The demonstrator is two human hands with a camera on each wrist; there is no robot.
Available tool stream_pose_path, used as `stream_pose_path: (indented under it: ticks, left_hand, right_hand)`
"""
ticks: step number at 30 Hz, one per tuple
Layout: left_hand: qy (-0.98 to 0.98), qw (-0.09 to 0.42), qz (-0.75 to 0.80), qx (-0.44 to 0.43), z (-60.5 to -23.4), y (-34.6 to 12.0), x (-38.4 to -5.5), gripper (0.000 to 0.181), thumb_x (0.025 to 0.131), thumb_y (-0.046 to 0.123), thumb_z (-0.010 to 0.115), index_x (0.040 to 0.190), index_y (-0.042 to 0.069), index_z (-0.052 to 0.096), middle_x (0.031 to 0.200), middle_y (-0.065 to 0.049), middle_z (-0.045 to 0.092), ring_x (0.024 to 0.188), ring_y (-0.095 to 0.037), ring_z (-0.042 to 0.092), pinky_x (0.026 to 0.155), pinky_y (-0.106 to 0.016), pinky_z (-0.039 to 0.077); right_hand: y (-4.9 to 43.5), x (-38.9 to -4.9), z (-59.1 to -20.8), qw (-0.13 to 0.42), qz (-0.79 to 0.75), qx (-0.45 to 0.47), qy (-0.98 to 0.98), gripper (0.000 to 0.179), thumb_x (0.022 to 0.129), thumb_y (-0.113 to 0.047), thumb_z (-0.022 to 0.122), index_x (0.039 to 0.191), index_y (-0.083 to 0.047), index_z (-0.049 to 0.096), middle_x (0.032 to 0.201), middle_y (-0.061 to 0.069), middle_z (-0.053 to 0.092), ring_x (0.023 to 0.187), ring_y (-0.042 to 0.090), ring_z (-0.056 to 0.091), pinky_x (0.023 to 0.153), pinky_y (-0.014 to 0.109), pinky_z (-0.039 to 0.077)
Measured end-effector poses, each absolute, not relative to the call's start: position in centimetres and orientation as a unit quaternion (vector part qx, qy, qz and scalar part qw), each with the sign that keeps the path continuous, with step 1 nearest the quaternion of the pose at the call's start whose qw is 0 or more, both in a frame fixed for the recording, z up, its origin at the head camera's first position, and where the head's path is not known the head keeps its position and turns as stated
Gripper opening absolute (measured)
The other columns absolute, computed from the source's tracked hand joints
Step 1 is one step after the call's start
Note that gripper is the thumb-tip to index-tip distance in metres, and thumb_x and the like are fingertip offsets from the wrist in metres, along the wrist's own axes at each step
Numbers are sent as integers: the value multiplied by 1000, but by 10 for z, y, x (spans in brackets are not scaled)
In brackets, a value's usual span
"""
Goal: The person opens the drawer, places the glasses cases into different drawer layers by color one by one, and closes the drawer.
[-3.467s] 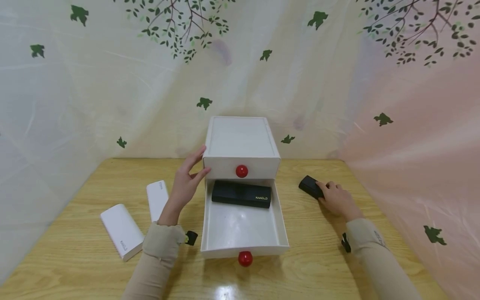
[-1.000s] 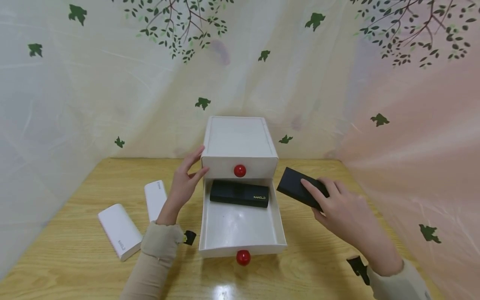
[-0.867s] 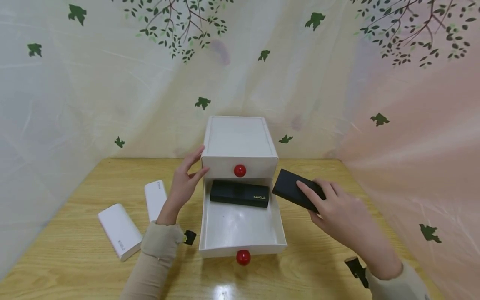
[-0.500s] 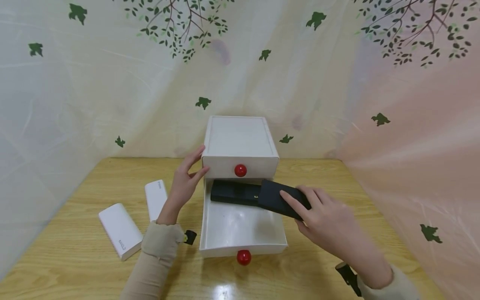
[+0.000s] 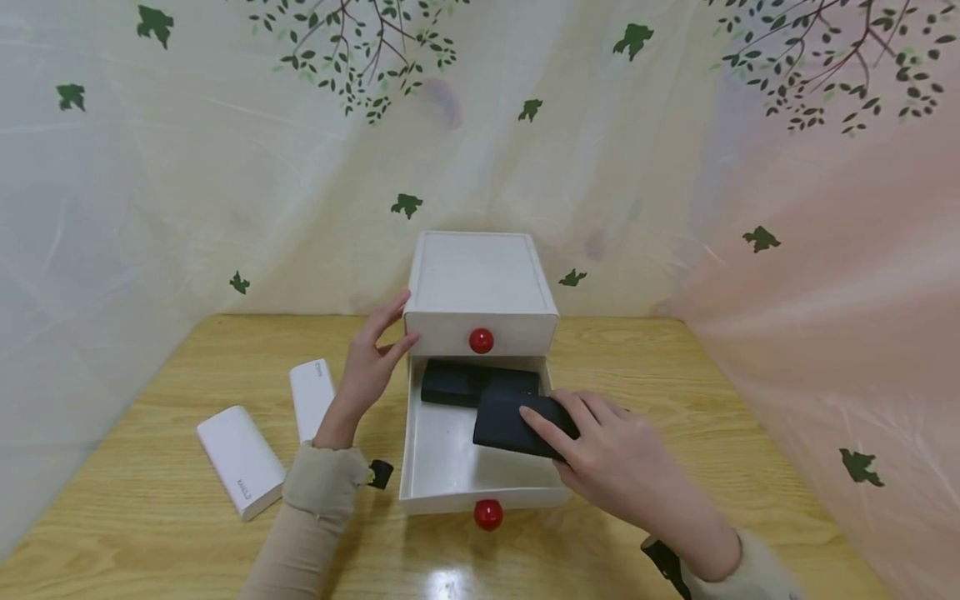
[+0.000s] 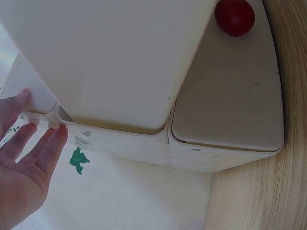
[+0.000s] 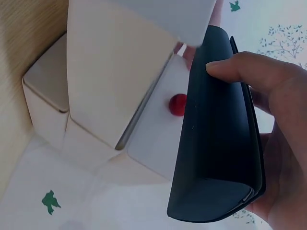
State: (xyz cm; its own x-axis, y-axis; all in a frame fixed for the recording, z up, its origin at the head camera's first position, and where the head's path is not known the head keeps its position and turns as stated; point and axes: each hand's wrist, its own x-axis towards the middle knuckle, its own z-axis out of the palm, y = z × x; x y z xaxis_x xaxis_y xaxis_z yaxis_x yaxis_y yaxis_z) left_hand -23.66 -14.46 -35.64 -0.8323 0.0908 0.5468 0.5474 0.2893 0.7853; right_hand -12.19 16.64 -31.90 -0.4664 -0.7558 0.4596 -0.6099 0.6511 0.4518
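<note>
The person's right hand (image 5: pixel 615 462) grips a flat black rectangular case (image 5: pixel 517 423), fingers curled round its long edges, and holds it low over the pulled-out lower drawer (image 5: pixel 450 467) of a small white plastic drawer cabinet (image 5: pixel 480 287) with round red knobs (image 5: pixel 481 340). Another black case with gold lettering (image 5: pixel 457 383) already lies across the back of that drawer. The left hand (image 5: pixel 371 367) rests flat, fingers straight, against the cabinet's left side, steadying it. I judge this as the placing step: the next move calls for lowering the held case onto the drawer floor just in front of the first, then letting go. Two white rectangular cases (image 5: pixel 240 461) lie on the wooden table (image 5: pixel 150 533) to the left.
</note>
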Motion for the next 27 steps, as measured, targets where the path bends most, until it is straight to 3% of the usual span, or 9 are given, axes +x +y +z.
stream_pose_path:
  ticks: [6, 15, 27]
  left_hand:
    - [-779, 207, -556, -204, -358, -146, -237, 58, 92, 5, 63, 146, 10, 43, 149, -13, 45, 134, -34, 47, 90, -52, 53]
    - [-779, 214, -553, -206, -358, -146, -238, 57, 91, 6, 64, 145, 11, 45, 150, -11, 45, 133, -33, 49, 88, -51, 54]
    - [-782, 204, -555, -197, -356, -144, -236, 58, 91, 7, 64, 146, 11, 44, 150, -11, 45, 134, -33, 47, 90, -54, 53]
  right_hand:
    - [155, -125, -326, 304, -103, 421, -848, 63, 75, -38, 80, 133, -25, 58, 113, 9, 67, 99, 26, 64, 92, 45, 55]
    - [147, -128, -329, 312, -103, 428, -842, 62, 75, -37, 79, 132, -24, 58, 113, 11, 67, 94, 27, 64, 80, 37, 57]
    - [140, -131, -329, 286, -112, 435, -846, 65, 77, -42, 78, 135, -25, 55, 118, 8, 66, 101, 25, 64, 82, 36, 57]
